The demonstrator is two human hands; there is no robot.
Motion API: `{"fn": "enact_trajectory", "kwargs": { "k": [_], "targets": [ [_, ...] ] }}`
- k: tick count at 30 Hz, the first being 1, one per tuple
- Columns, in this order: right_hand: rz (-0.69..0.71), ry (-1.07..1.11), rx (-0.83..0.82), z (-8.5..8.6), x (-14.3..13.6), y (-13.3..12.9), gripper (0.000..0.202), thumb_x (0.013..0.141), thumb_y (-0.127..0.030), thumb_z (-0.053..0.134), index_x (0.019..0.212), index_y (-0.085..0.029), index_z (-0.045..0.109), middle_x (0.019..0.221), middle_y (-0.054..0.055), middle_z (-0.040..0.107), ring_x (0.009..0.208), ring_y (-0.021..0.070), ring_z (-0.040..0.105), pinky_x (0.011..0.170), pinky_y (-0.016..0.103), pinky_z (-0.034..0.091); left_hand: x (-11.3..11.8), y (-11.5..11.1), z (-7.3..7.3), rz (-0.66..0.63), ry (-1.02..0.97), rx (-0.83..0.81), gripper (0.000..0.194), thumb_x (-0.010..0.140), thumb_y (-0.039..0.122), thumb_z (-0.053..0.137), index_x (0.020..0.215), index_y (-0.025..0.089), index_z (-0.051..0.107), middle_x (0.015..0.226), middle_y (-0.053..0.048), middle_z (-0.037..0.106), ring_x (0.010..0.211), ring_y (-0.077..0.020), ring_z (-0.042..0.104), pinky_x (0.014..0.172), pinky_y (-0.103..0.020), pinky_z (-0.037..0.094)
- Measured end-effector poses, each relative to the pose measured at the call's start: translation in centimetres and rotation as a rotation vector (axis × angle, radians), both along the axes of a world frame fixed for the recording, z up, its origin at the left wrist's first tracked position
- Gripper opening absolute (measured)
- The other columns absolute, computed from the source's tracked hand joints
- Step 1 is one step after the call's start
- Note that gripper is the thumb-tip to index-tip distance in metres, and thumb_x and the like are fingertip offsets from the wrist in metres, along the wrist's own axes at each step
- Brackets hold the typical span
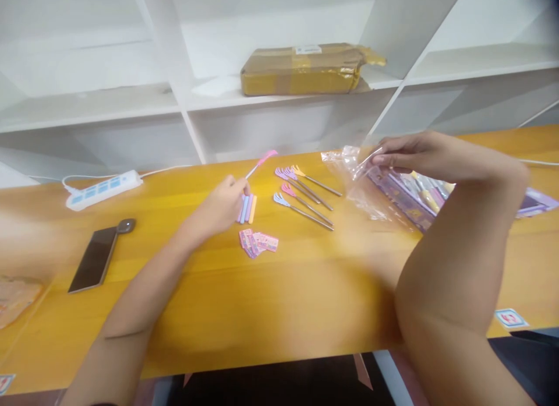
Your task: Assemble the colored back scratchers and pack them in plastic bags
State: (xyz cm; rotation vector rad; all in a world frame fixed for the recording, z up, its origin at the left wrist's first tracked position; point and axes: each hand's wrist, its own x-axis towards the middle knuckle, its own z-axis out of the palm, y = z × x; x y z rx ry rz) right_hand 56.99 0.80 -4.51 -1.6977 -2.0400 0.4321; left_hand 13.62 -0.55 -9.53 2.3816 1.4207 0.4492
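Observation:
My left hand [225,203] is closed on a thin metal rod with a pink claw-shaped head [267,156], which points up and right. Just beside it lie several pastel sticks [248,209], and below them a small pile of pink cards [257,243]. Several metal rods with claw-shaped heads, among them a blue one [282,200] and an orange one [297,171], lie right of the hand. My right hand [406,152] pinches a clear plastic bag [358,179] near a purple patterned box [399,196] holding wrapped items.
On the left of the wooden table [262,301] are a white power strip [105,189], a dark phone-like slab [94,259] and a small grey object [126,225]. A taped cardboard box [301,71] sits on the white shelf behind.

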Motion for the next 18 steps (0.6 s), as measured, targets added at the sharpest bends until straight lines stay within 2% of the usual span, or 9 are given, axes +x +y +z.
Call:
{"fn": "enact_trajectory", "kwargs": {
  "k": [2, 3, 5, 8, 12, 15, 18],
  "targets": [
    [0.239, 0.126, -0.047, 1.1, -1.6, -1.1, 0.065, 0.087, -0.085, 0.07, 0.09, -0.021, 0.083, 0.107, 0.013, 0.076, 0.097, 0.0186, 0.068, 0.087, 0.035, 0.05, 0.9, 0.6, -1.0, -0.031, -0.092, -0.117, 0.024, 0.107, 0.031, 0.044, 0.111, 0.022, 0.065, 0.108, -0.007, 0.057, 0.093, -0.0212, 0.061, 0.091, -0.037, 0.051],
    [0.316, 0.172, -0.039, 1.4, -2.6, -1.5, 0.066, 0.088, -0.086, 0.069, 0.091, -0.021, 0.083, 0.11, 0.013, 0.075, 0.101, 0.02, 0.068, 0.089, 0.036, 0.05, 1.3, 0.7, -1.3, -0.069, -0.129, -0.167, 0.024, 0.106, 0.035, 0.048, 0.112, 0.023, 0.068, 0.109, -0.007, 0.057, 0.095, -0.0213, 0.06, 0.093, -0.037, 0.051],
    [0.395, 0.245, -0.009, 1.8, -4.8, -2.0, 0.057, 0.093, -0.077, 0.072, 0.091, -0.021, 0.083, 0.104, 0.012, 0.075, 0.095, 0.0189, 0.066, 0.086, 0.037, 0.05, 2.0, 0.4, -1.8, -0.168, -0.195, -0.23, 0.03, 0.104, 0.044, 0.057, 0.121, 0.024, 0.07, 0.111, -0.006, 0.058, 0.098, -0.0217, 0.058, 0.095, -0.038, 0.051],
    [0.463, 0.369, -0.029, 1.5, -7.9, -2.3, 0.04, 0.097, -0.061, 0.076, 0.096, -0.022, 0.082, 0.089, 0.007, 0.074, 0.08, 0.0157, 0.062, 0.075, 0.035, 0.049, 2.7, -0.6, -1.8, -0.287, -0.278, -0.266, 0.047, 0.101, 0.057, 0.066, 0.139, 0.03, 0.069, 0.112, -0.005, 0.056, 0.096, -0.0209, 0.055, 0.096, -0.039, 0.051],
    [0.505, 0.524, -0.042, 0.3, -11.1, -2.1, 0.034, 0.096, -0.055, 0.08, 0.111, -0.025, 0.08, 0.088, 0.004, 0.073, 0.075, 0.0156, 0.062, 0.068, 0.033, 0.051, 3.4, -1.8, -1.3, -0.33, -0.37, -0.299, 0.06, 0.094, 0.061, 0.077, 0.147, 0.036, 0.068, 0.115, -0.005, 0.053, 0.088, -0.0181, 0.051, 0.086, -0.035, 0.052],
    [0.572, 0.548, -0.079, -0.6, -12.8, -1.7, 0.035, 0.098, -0.051, 0.078, 0.121, -0.025, 0.078, 0.087, 0.003, 0.073, 0.074, 0.0155, 0.063, 0.067, 0.033, 0.052, 3.7, -2.2, -1.3, -0.32, -0.421, -0.307, 0.057, 0.092, 0.061, 0.079, 0.143, 0.035, 0.072, 0.115, -0.005, 0.053, 0.081, -0.0158, 0.048, 0.08, -0.033, 0.052],
    [0.597, 0.552, -0.041, -1.3, -14.2, -1.6, 0.036, 0.1, -0.049, 0.075, 0.124, -0.023, 0.076, 0.087, 0.002, 0.073, 0.076, 0.015, 0.065, 0.068, 0.031, 0.053, 4.0, -2.3, -1.7, -0.292, -0.463, -0.29, 0.045, 0.094, 0.057, 0.078, 0.133, 0.034, 0.079, 0.119, -0.005, 0.054, 0.075, -0.0134, 0.045, 0.075, -0.032, 0.051]
  ]
}}
